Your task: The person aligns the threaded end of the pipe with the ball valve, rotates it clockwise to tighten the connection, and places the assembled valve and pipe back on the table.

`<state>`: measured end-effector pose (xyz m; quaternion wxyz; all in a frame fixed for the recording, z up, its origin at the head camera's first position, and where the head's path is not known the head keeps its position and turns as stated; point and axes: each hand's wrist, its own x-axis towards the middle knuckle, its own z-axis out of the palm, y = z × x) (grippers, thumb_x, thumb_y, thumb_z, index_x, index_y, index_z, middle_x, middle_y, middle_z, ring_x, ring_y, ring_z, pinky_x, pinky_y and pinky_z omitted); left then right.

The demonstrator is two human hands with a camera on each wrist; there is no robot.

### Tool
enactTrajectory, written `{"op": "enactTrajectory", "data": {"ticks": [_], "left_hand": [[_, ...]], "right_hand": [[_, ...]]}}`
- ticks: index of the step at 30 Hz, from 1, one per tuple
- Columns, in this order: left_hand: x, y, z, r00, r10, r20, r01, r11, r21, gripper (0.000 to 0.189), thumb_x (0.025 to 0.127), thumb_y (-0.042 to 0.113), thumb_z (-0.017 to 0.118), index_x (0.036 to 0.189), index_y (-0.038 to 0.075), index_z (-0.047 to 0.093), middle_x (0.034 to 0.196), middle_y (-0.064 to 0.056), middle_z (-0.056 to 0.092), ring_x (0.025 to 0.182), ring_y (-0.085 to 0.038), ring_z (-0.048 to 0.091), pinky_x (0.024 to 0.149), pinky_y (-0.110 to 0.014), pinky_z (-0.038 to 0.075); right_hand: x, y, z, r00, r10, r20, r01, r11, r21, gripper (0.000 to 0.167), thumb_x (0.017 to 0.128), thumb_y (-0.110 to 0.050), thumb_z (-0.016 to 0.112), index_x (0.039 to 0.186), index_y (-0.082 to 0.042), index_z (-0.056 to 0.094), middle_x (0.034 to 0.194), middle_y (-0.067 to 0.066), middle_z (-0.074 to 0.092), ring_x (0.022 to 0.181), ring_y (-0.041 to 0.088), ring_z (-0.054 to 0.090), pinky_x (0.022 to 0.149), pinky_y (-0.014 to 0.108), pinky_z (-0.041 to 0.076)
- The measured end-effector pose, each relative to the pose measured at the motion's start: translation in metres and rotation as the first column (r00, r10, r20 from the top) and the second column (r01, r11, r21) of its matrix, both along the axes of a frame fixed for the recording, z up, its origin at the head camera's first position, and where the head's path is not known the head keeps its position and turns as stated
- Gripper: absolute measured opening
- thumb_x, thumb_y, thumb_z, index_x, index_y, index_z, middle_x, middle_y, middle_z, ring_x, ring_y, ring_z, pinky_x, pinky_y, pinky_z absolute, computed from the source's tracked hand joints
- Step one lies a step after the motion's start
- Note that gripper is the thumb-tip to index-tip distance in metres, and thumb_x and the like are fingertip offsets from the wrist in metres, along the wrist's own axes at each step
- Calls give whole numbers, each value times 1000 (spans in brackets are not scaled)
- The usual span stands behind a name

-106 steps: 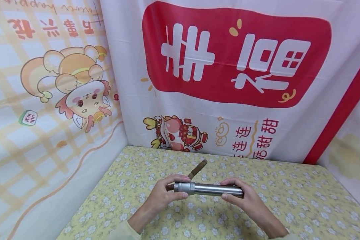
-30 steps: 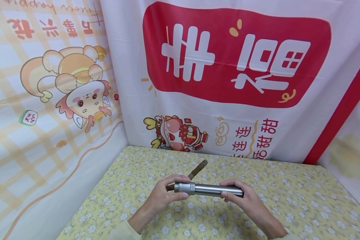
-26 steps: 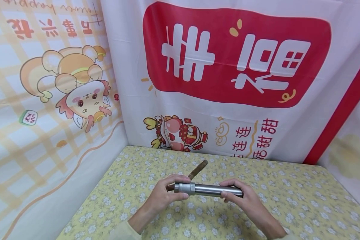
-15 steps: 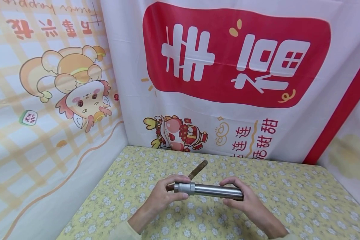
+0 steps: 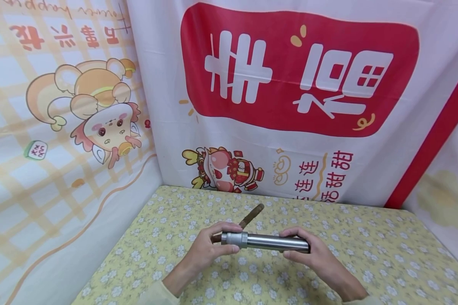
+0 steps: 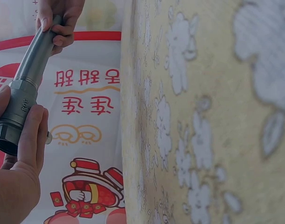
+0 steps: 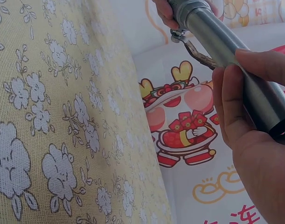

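In the head view a silver ball valve [image 5: 236, 239] sits on the left end of a smooth steel pipe [image 5: 265, 241], both held over the cloth-covered table. My left hand [image 5: 206, 245] grips the valve body, thumb on the near side and fingers on the far side. The brown lever handle [image 5: 252, 215] slants away to the back right; the right wrist view shows the handle [image 7: 200, 56] joined to the valve by a nut. Around the pipe's right end curl the fingers and thumb of my right hand [image 5: 316, 250]. The left wrist view shows the valve's open hex end [image 6: 7, 133].
A yellow flowered cloth [image 5: 156, 237] covers the table. Behind it hangs a white printed sheet [image 5: 164, 106] with a large red panel. A checked sheet [image 5: 23, 182] with a cartoon animal closes off the left side.
My right fingers loosened and spread on the pipe half a second ago, and now close round it again, the thumb slightly lower than before. The left hand keeps its hold on the valve.
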<state>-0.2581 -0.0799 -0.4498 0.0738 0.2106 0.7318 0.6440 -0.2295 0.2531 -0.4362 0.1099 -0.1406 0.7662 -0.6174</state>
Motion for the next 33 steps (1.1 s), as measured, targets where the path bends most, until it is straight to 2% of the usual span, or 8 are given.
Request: {"op": "enactTrajectory", "data": {"ticks": [11,20,26,33], "left_hand": [[-2,0,-2,1000,4,-22,-4,1000,-5,42,92,17,87,133,17,78,147,-5,69,129,-26,59,105,-47,47],[-2,0,-2,1000,3,-26,-3,1000,-2,42,92,17,87,133,17,78,147,-6,69,128,-26,59,105,-47,47],[-1,0,-2,1000,5,-22,-5,1000,-1,42,92,17,87,133,17,78,147,-6,69,129,-26,59,105,-46,47],[-1,0,-2,1000,10,-16,-10,1000,1,43,91,17,88,133,16,78,147,-7,69,127,-26,60,104,-46,49]], "right_hand": [[0,-2,2,1000,-21,3,21,1000,13,56,103,-22,78,149,1,56,141,19,62,116,26,67,93,39,61],[-1,-3,2,998,-40,43,40,999,3,59,103,-25,78,151,-1,56,141,19,62,115,28,67,93,40,61],[-1,-3,1,998,-37,45,37,999,-6,57,104,-25,77,150,0,56,137,17,63,112,27,69,93,39,62],[-3,-4,0,998,-55,40,55,998,3,50,105,-28,76,147,-4,60,139,19,62,113,30,69,93,40,63]]}}
